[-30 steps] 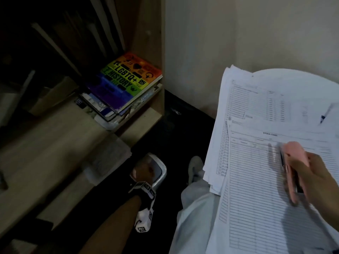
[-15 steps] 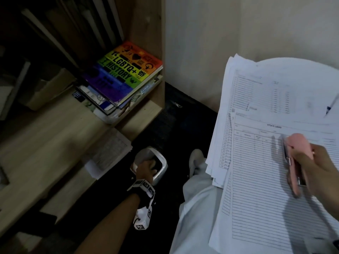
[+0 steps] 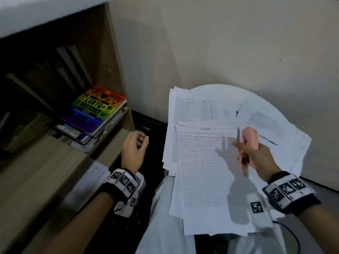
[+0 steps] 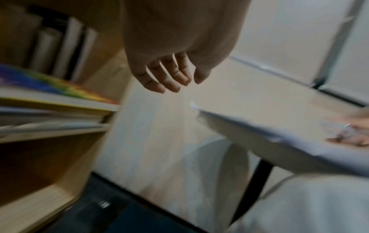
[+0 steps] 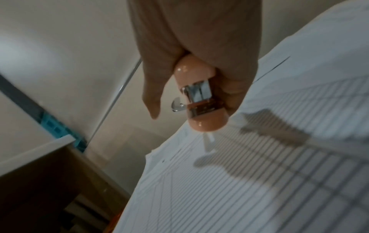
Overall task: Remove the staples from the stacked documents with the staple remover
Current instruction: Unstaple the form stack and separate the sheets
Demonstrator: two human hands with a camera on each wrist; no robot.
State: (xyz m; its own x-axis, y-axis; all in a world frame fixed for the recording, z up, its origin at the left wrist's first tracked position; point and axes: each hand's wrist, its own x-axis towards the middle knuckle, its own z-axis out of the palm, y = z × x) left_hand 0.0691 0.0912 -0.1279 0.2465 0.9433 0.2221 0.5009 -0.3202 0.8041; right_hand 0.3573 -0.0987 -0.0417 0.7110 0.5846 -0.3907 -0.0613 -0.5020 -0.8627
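Blur hides any staples on the stacked documents [image 3: 205, 173]; right hand [image 3: 256, 158] grasps the pink staple remover [image 3: 247, 142], left hand [image 3: 134, 149] hangs relaxed, holding nothing.

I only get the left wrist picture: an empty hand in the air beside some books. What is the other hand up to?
Observer: The right hand grips a pink staple remover over the stacked documents.
Visitor: What is on the top page?
Observer: The head view shows a printed form with many ruled lines.
Visitor: And is my empty hand touching that pile?
Observer: No. From above, the left hand is off to the pile's left, by the wooden shelf, apart from the papers.
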